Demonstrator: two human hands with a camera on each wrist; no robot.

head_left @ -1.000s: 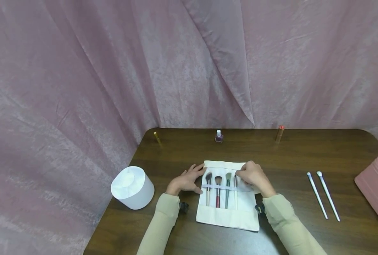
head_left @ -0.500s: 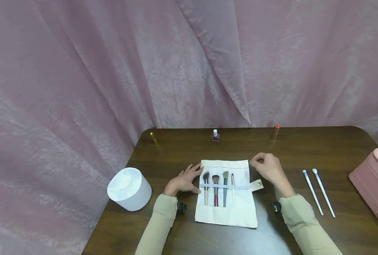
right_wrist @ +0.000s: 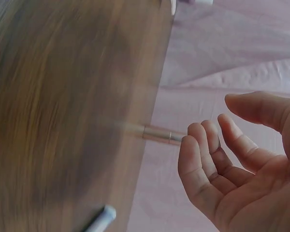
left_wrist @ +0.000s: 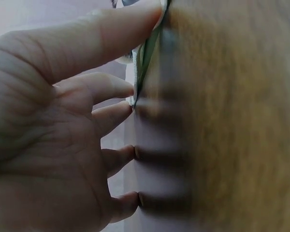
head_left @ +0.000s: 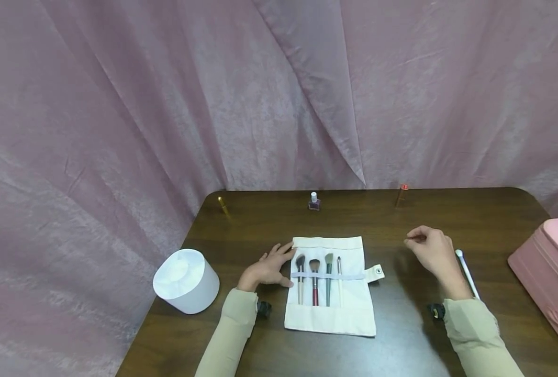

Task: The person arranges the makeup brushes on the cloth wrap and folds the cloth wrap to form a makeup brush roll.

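Note:
A white cloth brush roll [head_left: 331, 319] lies unrolled mid-table, its snap tab [head_left: 375, 273] sticking out to the right. Tucked under its elastic band are several makeup brushes, among them a dark-bristled brush [head_left: 300, 263], a red-handled brush [head_left: 315, 285], a green brush [head_left: 328, 277] and a thin white brush [head_left: 339, 285]. My left hand [head_left: 268, 268] rests with spread fingers on the roll's left edge. Over the table to the right hovers my right hand [head_left: 434, 254], loosely curled and holding nothing. Beside it lies a white makeup brush [head_left: 467, 272]; a second one is hidden behind the hand and forearm.
A white round container [head_left: 187, 283] stands at left, a pink case [head_left: 549, 277] at the right edge. Along the back are a small gold tube [head_left: 223, 205], a nail polish bottle [head_left: 314, 202] and a red-topped lipstick tube [head_left: 401, 195]. A pink curtain [head_left: 279, 104] hangs behind.
My right hand has left the thin white brush in the roll and moved right, toward the loose brushes. The snap tab came into sight. My left hand stays on the roll's edge.

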